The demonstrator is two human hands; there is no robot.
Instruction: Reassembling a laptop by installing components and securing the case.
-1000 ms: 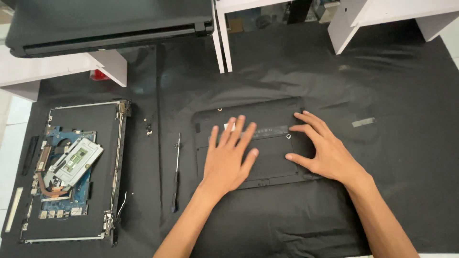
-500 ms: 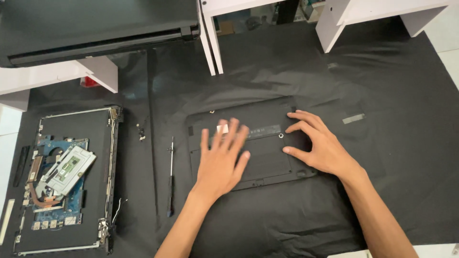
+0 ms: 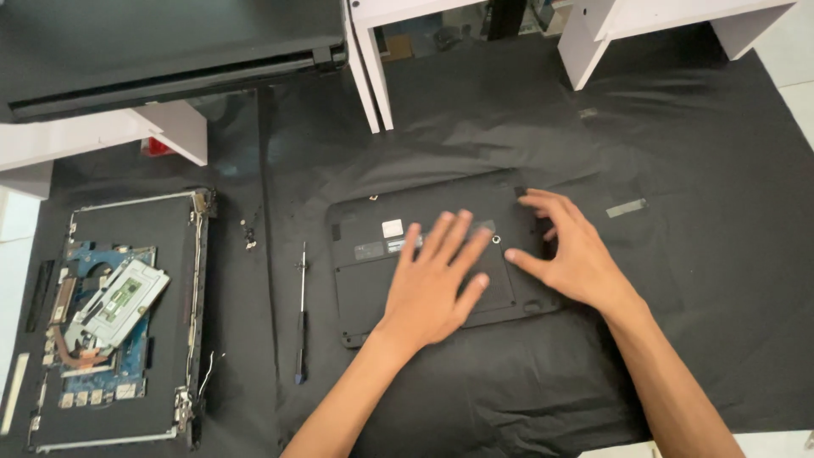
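Black laptop (image 3: 441, 254) upside down, mid-cloth (image 3: 678, 254), bottom cover on, not yet opened. Left hand (image 3: 432, 284) flat on it, fingers spread, holding nothing. Right hand (image 3: 572, 254) open, fingertips at right edge. Screwdriver (image 3: 301, 309) untouched just left. Stripped laptop (image 3: 114, 318) far left, board exposed.

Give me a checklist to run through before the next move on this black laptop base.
1. Laptop base lies flat, underside up, on the black cloth: ok.
2. Left hand rests flat, fingers spread, on the base: ok.
3. Right hand is at the base's right end, fingers curled over its edge: ok.
4. Screwdriver lies on the cloth just left of the base, apart from both hands: ok.
5. All screws out of the base: cannot tell; the hands cover part of it.
6. Opened laptop at far left lies apart from the base: ok.
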